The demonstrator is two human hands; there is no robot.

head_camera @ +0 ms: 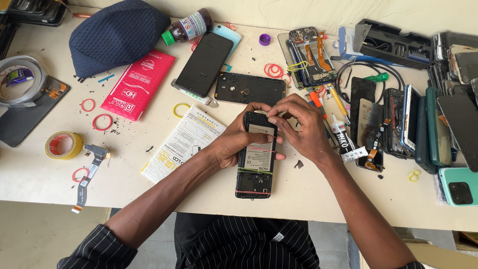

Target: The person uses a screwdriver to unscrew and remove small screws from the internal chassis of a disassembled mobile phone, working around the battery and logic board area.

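Plenty scattered around the red pouch (138,84). Just above it sat a dark blue cap (115,35). To its right lay a black phone screen (204,64), face up. Below and left of it rested a yellow tape roll (63,145). Far left waited a grey tape roll (21,81). Below right lay a white printed packet (183,143), tilted.

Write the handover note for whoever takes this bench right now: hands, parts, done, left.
Left hand: grips the opened phone by its left edge.
Right hand: fingertips work at the phone's top end.
The phone lies back-off on the table, battery exposed, with rubber bands around it.
Black back cover lies just behind the phone.
Done: back removed.
Left: cover not yet refitted.
Glue tube lies right of the right hand.
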